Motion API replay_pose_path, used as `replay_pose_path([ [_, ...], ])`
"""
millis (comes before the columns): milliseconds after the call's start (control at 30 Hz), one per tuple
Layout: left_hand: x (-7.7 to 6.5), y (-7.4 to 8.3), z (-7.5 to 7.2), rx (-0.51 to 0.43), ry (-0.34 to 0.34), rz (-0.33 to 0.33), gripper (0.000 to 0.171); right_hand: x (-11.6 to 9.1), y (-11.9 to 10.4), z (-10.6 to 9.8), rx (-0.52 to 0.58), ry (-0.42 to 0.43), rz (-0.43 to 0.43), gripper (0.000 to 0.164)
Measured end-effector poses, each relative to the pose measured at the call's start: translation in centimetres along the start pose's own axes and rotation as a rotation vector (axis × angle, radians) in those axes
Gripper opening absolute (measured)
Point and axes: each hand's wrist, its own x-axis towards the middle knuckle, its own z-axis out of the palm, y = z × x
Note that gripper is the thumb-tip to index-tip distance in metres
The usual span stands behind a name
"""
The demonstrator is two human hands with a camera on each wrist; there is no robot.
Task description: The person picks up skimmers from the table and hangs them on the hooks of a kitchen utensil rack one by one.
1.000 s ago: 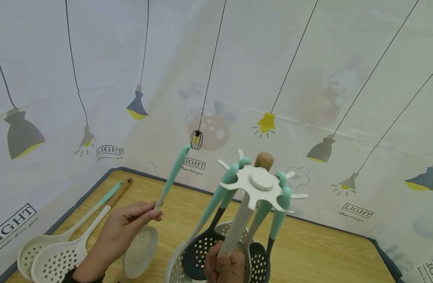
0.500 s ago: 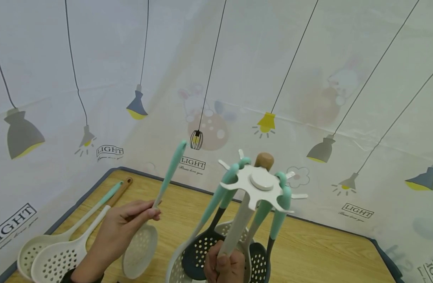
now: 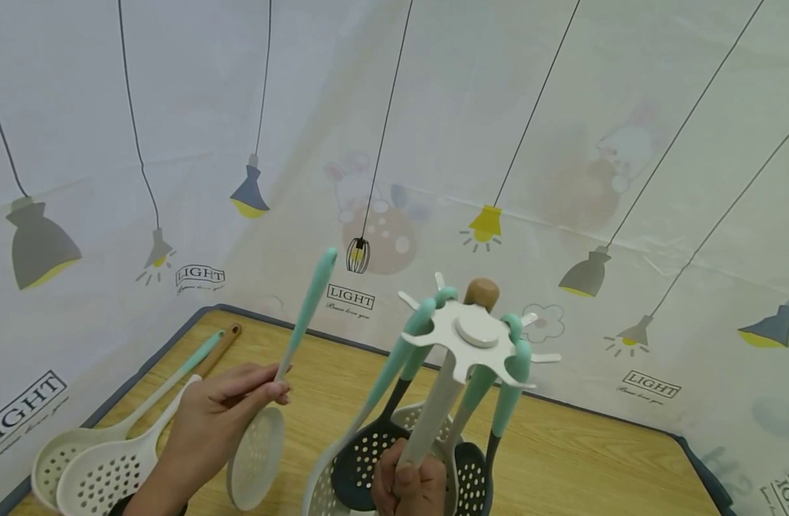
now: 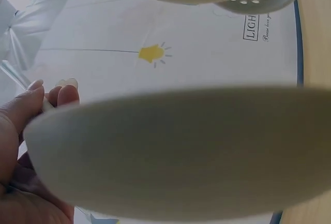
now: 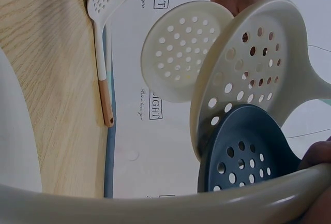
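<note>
My left hand (image 3: 203,423) pinches the pale shaft of a skimmer (image 3: 257,459) between thumb and fingers. Its mint handle points up, while the perforated cream head hangs below, left of the rack. Blurred, that same skimmer head (image 4: 181,154) fills much of the left wrist view. With curled fingers, my right hand (image 3: 410,480) grips the post of a white utensil rack (image 3: 426,416) that has a notched top and wooden knob. Several mint-handled utensils hang from its notches, among them a dark slotted ladle (image 3: 362,466) and a cream skimmer (image 5: 264,63). Their lower ends are partly hidden.
Two perforated utensils lie at the left of the wooden table (image 3: 594,459): a mint-handled skimmer (image 3: 72,455) and a white skimmer (image 3: 110,469) beside it, one brown wooden handle showing. Behind the table's dark edge hangs a pale curtain (image 3: 433,143) printed with lamps.
My left hand has drifted slightly left with the skimmer, and the handle's tip has risen a little. The right hand and the rack have not visibly moved.
</note>
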Motion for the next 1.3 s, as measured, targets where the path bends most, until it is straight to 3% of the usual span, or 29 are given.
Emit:
replay_pose_path([
  [233, -0.4, 0.6, 0.2, -0.167, -0.004, 0.116, 0.030, 0.0, 0.0, 0.0, -0.001, -0.006, 0.005, 0.046],
  [500, -0.8, 1.4, 0.6, -0.214, -0.044, 0.222, 0.033, 0.0, 0.0, -0.1, -0.004, -0.008, 0.012, 0.047],
  [733, -1.1, 2.1, 0.7, -0.148, -0.061, 0.193, 0.034, -0.1, -0.1, 0.0, -0.014, 0.008, 0.037, 0.049],
  [900, -1.3, 2.6, 0.6, -0.208, -0.098, 0.214, 0.036, 0.0, -0.1, -0.1, -0.025, 0.001, 0.027, 0.049],
  [1133, -1.4, 2.7, 1.0, -0.327, -0.130, 0.388, 0.042, 0.0, 0.0, 0.0, -0.015, -0.005, 0.015, 0.048],
  [1300, -1.5, 2.5, 1.1, -0.387, -0.156, 0.438, 0.042, 0.0, 0.0, -0.1, -0.013, -0.004, 0.011, 0.049],
])
